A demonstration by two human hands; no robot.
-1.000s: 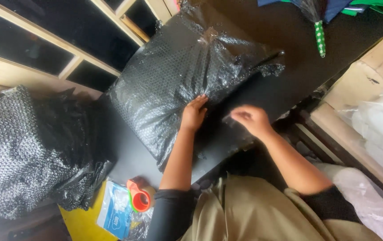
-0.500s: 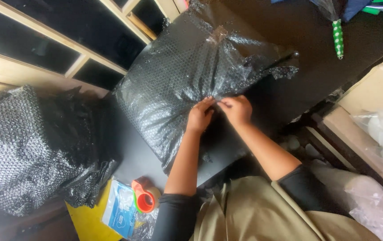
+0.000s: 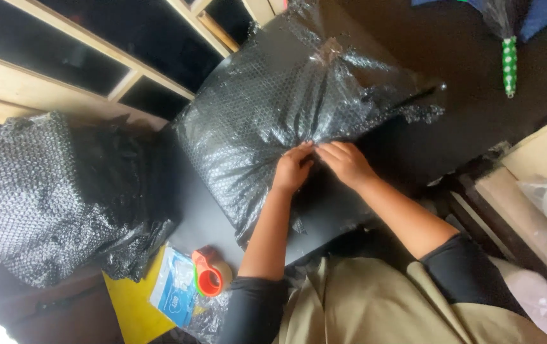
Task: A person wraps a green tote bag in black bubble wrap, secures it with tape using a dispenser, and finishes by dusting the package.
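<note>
A heap of black bubble wrap (image 3: 44, 197) is sitting at the far left, apart from both hands. Just below it, a yellow sheet (image 3: 130, 302) is lying under a clear blue-printed packet (image 3: 173, 294), with an orange tape dispenser (image 3: 208, 274) resting beside the packet at the edge of the dark table (image 3: 203, 216). At centre, a bulky parcel wrapped in black bubble wrap (image 3: 273, 108) is lying on the table, below the pale wooden shelf frame (image 3: 95, 48). The left hand (image 3: 292, 169) is pinching the parcel's near edge, fingers closed on a fold of wrap. The right hand (image 3: 348, 162) is gripping the same edge, touching the left hand, fingers curled narrow on the wrap. At the upper right, a green dotted handle (image 3: 509, 64) is lying well apart.
</note>
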